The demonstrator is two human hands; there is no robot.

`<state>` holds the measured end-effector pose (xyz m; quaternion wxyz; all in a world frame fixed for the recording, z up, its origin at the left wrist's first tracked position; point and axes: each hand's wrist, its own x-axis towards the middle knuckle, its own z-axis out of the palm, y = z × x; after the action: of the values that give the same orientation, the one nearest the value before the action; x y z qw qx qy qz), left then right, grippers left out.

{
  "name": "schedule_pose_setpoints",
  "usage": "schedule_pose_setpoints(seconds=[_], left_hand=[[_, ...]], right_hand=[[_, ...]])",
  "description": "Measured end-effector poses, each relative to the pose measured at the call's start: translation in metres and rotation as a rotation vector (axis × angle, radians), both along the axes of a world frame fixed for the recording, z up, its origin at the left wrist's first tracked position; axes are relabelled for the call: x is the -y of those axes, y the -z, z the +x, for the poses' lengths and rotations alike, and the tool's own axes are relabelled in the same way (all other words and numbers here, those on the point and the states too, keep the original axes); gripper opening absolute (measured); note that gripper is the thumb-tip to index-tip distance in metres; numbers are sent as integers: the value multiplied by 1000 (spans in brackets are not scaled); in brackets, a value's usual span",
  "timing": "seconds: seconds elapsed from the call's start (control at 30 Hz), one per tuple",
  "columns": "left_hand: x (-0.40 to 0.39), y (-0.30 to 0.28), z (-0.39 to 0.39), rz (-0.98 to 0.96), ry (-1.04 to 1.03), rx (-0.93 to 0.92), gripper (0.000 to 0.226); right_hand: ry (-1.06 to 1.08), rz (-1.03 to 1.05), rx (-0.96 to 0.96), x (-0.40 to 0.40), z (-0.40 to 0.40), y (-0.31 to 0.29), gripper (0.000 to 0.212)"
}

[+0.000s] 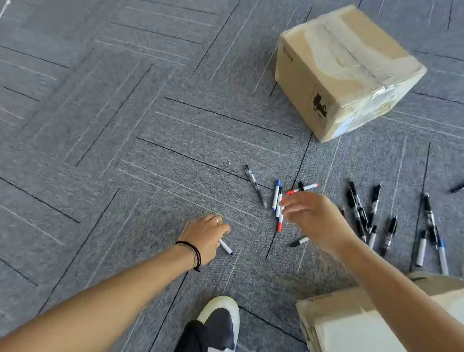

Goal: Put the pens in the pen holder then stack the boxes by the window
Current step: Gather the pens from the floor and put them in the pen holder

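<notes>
The left hand point(205, 236) grips one pen point(225, 246); the right hand point(310, 216) hovers open over scattered pens point(277, 200) on the floor. No holder shows, so loose pens may get dropped.

Left hand point(207, 236) around white pen point(225, 246)
</notes>
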<state>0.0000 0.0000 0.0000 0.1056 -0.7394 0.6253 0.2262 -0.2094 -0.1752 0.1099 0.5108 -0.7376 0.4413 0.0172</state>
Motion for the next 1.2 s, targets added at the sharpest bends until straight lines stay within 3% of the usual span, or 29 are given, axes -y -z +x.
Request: schedule_pose_setpoints(seconds=[0.13, 0.27, 0.37, 0.47, 0.57, 0.73, 0.9, 1.1, 1.2], left_hand=[[6, 33, 11, -7, 13, -27, 21], [4, 45, 17, -69, 143, -24, 16], [0, 38, 16, -117, 40, -107, 14], [-5, 21, 11, -122, -264, -326, 14], [-12, 7, 14, -79, -481, -644, 21], [-10, -5, 23, -39, -651, -963, 20], [14, 5, 19, 28, -683, -813, 3], [93, 21, -8, -101, -723, -502, 47], [137, 28, -21, -141, -658, -342, 50]], right_hand=[[27, 0, -64, 22, 32, 57, 24], [-14, -88, -142, 36, 69, 96, 30], [-43, -200, -241, 41, 97, 119, 28], [-107, -292, -355, 43, 120, 132, 13], [-144, -368, -436, 42, 133, 138, 41], [-239, -440, -507, 36, 139, 150, 38], [-140, -248, -431, 47, 125, 140, 32], [-47, -120, -375, 71, 61, 103, 16], [6, -23, -361, 79, 24, 94, 15]])
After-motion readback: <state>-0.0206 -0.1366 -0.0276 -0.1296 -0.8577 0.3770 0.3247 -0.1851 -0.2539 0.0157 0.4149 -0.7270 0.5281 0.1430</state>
